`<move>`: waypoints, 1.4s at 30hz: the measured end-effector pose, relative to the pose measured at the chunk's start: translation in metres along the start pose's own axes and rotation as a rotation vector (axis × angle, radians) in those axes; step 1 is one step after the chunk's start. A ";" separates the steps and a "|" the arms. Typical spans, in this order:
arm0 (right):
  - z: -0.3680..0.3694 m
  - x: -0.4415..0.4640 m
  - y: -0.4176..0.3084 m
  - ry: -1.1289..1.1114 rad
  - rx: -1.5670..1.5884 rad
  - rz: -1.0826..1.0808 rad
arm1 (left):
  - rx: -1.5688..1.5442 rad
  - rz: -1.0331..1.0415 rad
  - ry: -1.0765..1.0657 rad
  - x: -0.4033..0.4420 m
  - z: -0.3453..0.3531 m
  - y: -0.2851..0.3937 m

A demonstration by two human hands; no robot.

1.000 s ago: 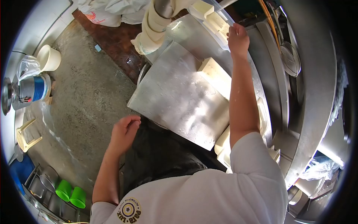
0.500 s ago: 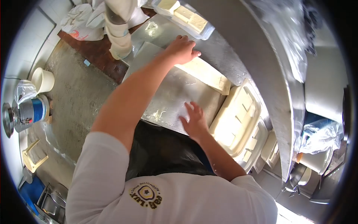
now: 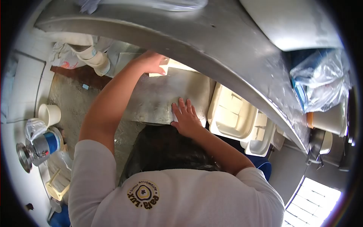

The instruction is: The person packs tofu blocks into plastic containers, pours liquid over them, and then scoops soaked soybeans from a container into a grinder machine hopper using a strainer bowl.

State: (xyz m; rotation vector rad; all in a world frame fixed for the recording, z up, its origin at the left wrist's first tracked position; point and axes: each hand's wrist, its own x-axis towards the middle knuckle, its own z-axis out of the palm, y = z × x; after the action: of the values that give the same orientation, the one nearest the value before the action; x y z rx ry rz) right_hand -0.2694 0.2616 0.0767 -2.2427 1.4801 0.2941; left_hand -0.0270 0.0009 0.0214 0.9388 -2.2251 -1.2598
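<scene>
My left hand (image 3: 154, 62) is closed round a pale block (image 3: 159, 71) that looks like cheese or tofu, at the far side of a metal work surface (image 3: 166, 94). Behind it a longer pale piece (image 3: 182, 65) shows in part; the shelf edge hides the rest. My right hand (image 3: 187, 120) rests with fingers spread near the front edge of the metal surface and holds nothing. Just right of it stands a cream tray (image 3: 212, 120) with several pale blocks in it.
A metal shelf (image 3: 211, 49) overhangs the work surface. Beyond the tray sits a clear tub (image 3: 257, 147) with pale pieces. White bags (image 3: 66, 56) and stacked containers (image 3: 96, 60) stand back left; a white bucket (image 3: 49, 114) is on the left.
The view has shifted so the shelf covers more of the far side. My left hand now grips a block it pulled nearer. My right hand has settled at the front edge.
</scene>
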 end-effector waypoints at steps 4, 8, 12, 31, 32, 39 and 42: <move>0.003 -0.001 0.003 -0.005 -0.021 -0.013 | 0.273 -0.319 -0.079 -0.027 -0.005 0.081; 0.012 -0.003 0.009 0.090 0.000 -0.043 | -0.058 -0.418 -0.040 -0.064 -0.010 0.071; 0.010 0.006 0.021 0.106 0.091 -0.027 | -0.720 -0.512 -0.012 -0.108 -0.009 0.039; -0.008 0.007 0.032 0.185 0.214 0.161 | 0.408 -0.468 -0.022 -0.044 -0.038 0.081; -0.007 0.002 0.029 0.113 0.142 0.184 | 0.477 -0.377 0.072 -0.023 -0.030 0.078; -0.002 -0.003 0.032 0.047 0.102 0.227 | 0.746 -0.330 0.174 0.092 0.015 0.036; 0.000 -0.004 0.033 0.084 0.077 0.196 | 0.765 -0.340 0.120 0.071 0.014 0.028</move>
State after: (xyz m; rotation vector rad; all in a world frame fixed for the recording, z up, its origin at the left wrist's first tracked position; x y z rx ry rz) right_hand -0.3014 0.2539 0.0699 -2.0763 1.7287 0.2010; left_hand -0.0948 -0.0325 0.0399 1.6661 -2.5470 -0.4016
